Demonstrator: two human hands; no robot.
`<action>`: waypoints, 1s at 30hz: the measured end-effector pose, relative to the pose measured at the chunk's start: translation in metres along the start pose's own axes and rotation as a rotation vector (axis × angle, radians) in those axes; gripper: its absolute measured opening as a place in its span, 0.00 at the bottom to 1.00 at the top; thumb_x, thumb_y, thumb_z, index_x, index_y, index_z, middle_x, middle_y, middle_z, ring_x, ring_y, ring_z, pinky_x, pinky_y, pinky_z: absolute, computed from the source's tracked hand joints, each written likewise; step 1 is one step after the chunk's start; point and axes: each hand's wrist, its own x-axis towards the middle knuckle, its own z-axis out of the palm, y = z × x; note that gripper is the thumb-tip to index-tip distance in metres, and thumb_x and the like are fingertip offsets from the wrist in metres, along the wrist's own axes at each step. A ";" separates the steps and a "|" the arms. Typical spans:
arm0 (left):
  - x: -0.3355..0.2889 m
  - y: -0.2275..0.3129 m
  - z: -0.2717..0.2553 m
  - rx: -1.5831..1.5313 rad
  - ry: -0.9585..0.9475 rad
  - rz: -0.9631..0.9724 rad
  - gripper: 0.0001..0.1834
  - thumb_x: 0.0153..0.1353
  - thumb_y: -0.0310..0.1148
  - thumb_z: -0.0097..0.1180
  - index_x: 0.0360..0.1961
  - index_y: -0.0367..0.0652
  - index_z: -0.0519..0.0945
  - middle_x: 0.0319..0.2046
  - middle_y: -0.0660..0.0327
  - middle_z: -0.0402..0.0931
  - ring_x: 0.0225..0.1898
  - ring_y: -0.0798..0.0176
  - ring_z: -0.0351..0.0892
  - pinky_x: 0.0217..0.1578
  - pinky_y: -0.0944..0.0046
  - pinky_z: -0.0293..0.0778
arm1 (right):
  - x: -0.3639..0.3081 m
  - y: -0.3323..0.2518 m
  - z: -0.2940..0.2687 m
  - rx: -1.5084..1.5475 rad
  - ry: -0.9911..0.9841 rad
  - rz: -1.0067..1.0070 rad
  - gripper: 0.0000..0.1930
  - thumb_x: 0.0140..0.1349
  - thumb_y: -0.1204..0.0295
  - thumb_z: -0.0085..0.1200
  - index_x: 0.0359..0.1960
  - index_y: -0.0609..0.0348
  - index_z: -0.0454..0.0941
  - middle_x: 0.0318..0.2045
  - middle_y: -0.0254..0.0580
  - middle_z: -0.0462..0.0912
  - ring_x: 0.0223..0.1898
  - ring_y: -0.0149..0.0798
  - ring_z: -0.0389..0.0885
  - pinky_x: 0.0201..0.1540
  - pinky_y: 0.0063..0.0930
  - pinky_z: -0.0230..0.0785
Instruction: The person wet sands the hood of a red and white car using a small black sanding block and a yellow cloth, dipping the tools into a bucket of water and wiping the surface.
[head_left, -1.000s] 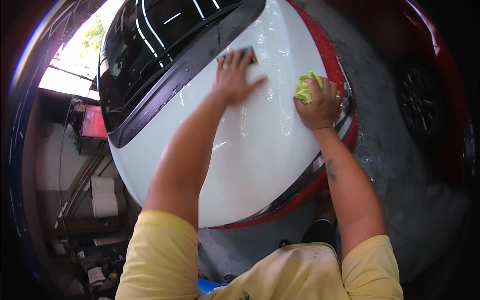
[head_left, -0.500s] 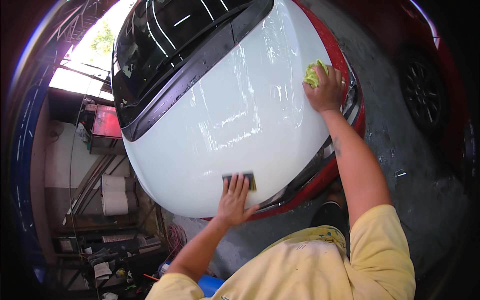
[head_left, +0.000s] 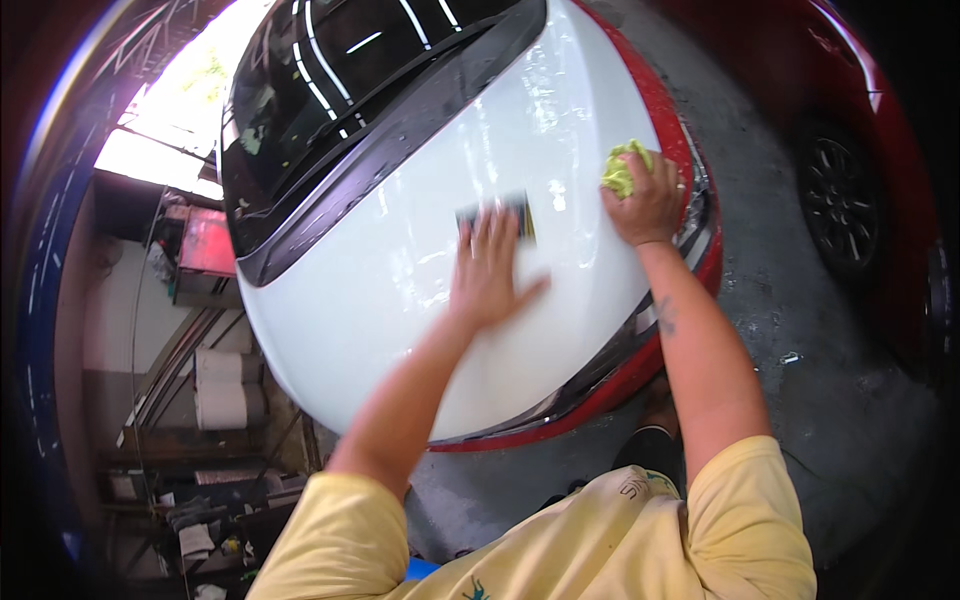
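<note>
A white car hood [head_left: 370,300], wet and shiny in places, lies before me. My left hand [head_left: 487,275] is stretched over its middle, slightly blurred. Its fingers press flat on a dark rectangular piece of sandpaper [head_left: 522,212] with a yellowish edge, and the thumb sticks out to the right. At the hood's right side, my right hand [head_left: 648,205] is closed around a crumpled yellow-green cloth [head_left: 622,170], near the red fender. Part of the cloth is hidden in the palm.
The dark windshield [head_left: 340,90] and black cowl [head_left: 390,150] border the hood at the far left. A red car with a dark wheel [head_left: 842,195] stands at right on the grey floor [head_left: 770,320]. Shelves with clutter [head_left: 220,510] and a red cabinet [head_left: 208,242] line the left.
My left hand has slid the sandpaper from the hood's near edge up to its middle. The right hand with the cloth stays at nearly the same spot.
</note>
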 end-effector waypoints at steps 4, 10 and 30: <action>-0.266 0.015 0.028 -0.109 -0.237 -0.028 0.58 0.70 0.67 0.55 0.83 0.29 0.55 0.85 0.36 0.47 0.87 0.34 0.38 0.83 0.31 0.30 | 0.004 -0.006 0.008 0.024 0.049 -0.001 0.25 0.55 0.58 0.74 0.55 0.45 0.82 0.54 0.42 0.81 0.59 0.52 0.79 0.60 0.56 0.73; -0.172 -0.028 0.001 -0.014 -0.278 -0.114 0.64 0.67 0.66 0.60 0.85 0.27 0.45 0.86 0.38 0.39 0.88 0.35 0.32 0.84 0.37 0.29 | -0.001 -0.008 0.002 0.048 0.027 -0.001 0.25 0.54 0.61 0.73 0.53 0.46 0.81 0.54 0.43 0.81 0.58 0.54 0.80 0.59 0.58 0.74; -0.303 0.011 0.033 0.111 -0.318 0.187 0.56 0.72 0.72 0.48 0.83 0.34 0.60 0.85 0.44 0.50 0.88 0.38 0.37 0.83 0.33 0.29 | 0.003 -0.011 0.006 0.042 0.046 -0.006 0.24 0.54 0.59 0.74 0.52 0.43 0.82 0.53 0.41 0.81 0.59 0.53 0.79 0.59 0.56 0.74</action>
